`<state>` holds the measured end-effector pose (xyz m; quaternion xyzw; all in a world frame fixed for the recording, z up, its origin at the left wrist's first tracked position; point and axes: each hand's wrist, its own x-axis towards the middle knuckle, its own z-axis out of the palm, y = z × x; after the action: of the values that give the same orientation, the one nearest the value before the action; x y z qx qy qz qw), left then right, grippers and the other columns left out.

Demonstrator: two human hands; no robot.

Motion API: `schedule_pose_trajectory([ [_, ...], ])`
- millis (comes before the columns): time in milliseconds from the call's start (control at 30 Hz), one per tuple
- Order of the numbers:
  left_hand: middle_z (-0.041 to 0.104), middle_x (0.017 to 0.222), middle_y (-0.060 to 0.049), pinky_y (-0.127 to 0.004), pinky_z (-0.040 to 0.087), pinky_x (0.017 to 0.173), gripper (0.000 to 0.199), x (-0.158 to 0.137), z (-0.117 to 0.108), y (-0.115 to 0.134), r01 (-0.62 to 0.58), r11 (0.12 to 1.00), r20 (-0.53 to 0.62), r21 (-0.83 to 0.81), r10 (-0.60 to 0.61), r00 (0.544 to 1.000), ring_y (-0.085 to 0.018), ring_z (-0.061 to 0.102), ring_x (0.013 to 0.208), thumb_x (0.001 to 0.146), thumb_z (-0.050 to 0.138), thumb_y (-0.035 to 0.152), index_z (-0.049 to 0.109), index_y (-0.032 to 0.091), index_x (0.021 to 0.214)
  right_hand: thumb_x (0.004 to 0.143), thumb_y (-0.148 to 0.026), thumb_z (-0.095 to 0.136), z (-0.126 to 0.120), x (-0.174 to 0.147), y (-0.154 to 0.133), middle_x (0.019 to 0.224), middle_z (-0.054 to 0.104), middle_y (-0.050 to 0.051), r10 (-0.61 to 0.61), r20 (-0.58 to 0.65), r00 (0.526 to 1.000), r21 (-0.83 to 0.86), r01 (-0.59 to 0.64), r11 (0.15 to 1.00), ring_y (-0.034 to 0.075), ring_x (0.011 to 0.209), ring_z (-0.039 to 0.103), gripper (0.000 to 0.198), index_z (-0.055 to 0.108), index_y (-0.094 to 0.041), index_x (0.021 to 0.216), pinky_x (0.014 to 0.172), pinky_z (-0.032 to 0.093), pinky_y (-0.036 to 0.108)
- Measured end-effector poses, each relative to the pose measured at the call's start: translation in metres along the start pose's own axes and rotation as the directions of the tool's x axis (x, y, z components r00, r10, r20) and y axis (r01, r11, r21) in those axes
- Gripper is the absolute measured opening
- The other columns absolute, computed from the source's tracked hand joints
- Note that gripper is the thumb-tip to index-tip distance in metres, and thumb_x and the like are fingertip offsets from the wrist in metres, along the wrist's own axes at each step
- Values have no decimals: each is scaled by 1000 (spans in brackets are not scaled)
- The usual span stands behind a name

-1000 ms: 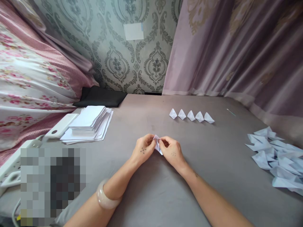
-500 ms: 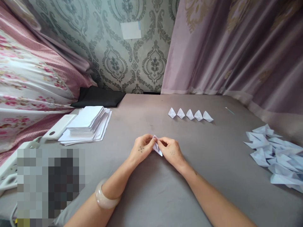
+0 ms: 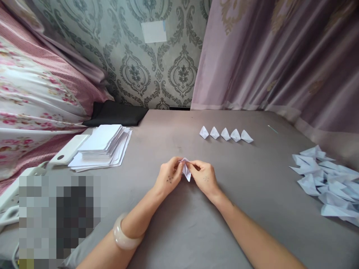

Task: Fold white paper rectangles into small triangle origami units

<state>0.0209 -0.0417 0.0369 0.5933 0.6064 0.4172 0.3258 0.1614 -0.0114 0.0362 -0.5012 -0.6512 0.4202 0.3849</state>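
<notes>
Between my two hands is a small folded piece of white paper (image 3: pixel 186 172), pointed at its lower end. My left hand (image 3: pixel 169 175) pinches its upper left edge between thumb and fingers. On the other side my right hand (image 3: pixel 204 177) pinches the upper right edge the same way. Both hands are above the middle of the grey-covered table (image 3: pixel 179 224). Fingertips hide part of the paper's upper sides. Farther back, several small folded paper shapes (image 3: pixel 225 134) stand in a row.
A stack of white paper sheets (image 3: pixel 101 144) lies at the left, beside a white flat object (image 3: pixel 67 151) and a black cloth (image 3: pixel 116 114). Several larger folded papers (image 3: pixel 328 179) are heaped at the right edge. A thin stick (image 3: pixel 272 129) lies at the back right.
The folded paper has turned more upright between my fingers, and its top has spread wider. Both hands stay nearly in place, still pinching it.
</notes>
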Motion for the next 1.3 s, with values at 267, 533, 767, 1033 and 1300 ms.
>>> schedule_pose_trajectory([
  [267, 68, 73, -3, -20, 47, 60, 25, -2, 1, 0, -78, 986, -99, 149, 93, 991, -11, 62, 64, 92, 43, 33, 62, 18, 94, 79, -35, 58, 6, 1, 5, 77, 74, 6, 87, 72, 994, 161, -98, 982, 19, 69, 69, 26, 73, -16, 88, 65, 54, 27],
  [533, 72, 82, -7, -25, 54, 67, 21, -2, 4, 4, 8, 986, 18, -164, -5, 1000, -16, 68, 74, 86, 52, 30, 64, 15, 93, 80, -32, 58, -6, 3, -2, 85, 75, 4, -14, -18, 1000, -40, 13, 999, 21, 78, 69, 21, 75, -20, 83, 70, 51, 28],
  [767, 72, 77, -5, -29, 57, 70, 19, 0, 4, 7, 136, 925, -17, -356, -152, 988, -17, 69, 71, 80, 56, 26, 65, 12, 88, 77, -31, 59, -4, 5, -2, 91, 73, 8, 158, 132, 979, 161, -179, 971, 20, 81, 69, 27, 69, -16, 96, 68, 55, 28],
  [1033, 73, 81, -6, -26, 55, 68, 27, 1, 1, 7, 104, 901, -117, -422, -167, 979, -18, 68, 76, 80, 61, 37, 65, 13, 91, 72, -34, 65, -3, 1, -10, 85, 71, 7, 235, 232, 944, 262, -293, 920, 18, 75, 67, 28, 68, -14, 91, 63, 55, 27],
  [1300, 72, 81, -6, -27, 54, 69, 29, 2, 9, 7, 133, 880, -38, -457, -168, 985, -17, 67, 75, 81, 59, 33, 56, 14, 102, 82, -33, 53, -3, 2, -5, 71, 70, 6, 207, 72, 976, 90, -213, 973, 17, 60, 65, 25, 69, -14, 84, 55, 51, 26],
])
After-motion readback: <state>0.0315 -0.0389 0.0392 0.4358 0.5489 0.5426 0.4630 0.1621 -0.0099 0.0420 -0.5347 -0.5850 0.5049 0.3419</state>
